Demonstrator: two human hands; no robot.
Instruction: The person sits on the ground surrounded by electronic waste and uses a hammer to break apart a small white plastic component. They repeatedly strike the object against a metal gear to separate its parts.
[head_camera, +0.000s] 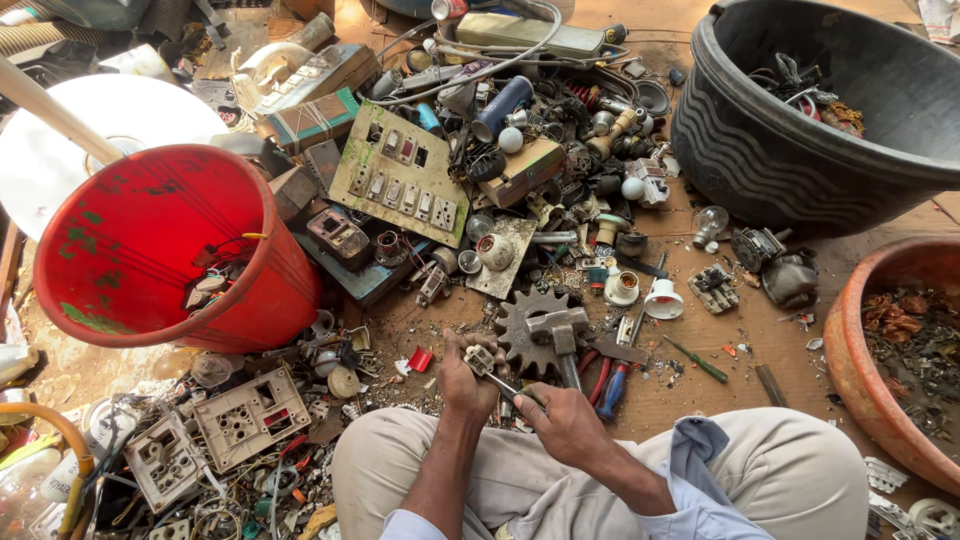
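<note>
tool tip (505, 385) hidden, small part (479, 359) unclear

Brown board floor (690, 385), dusty, in bright daylight. Red bucket (150, 250) tipped on its side; right of it a heap of electrical scrap (500, 170). Far right of the bucket, black tub (800, 130) and an orange basin (880, 370), possibly clay.
</note>
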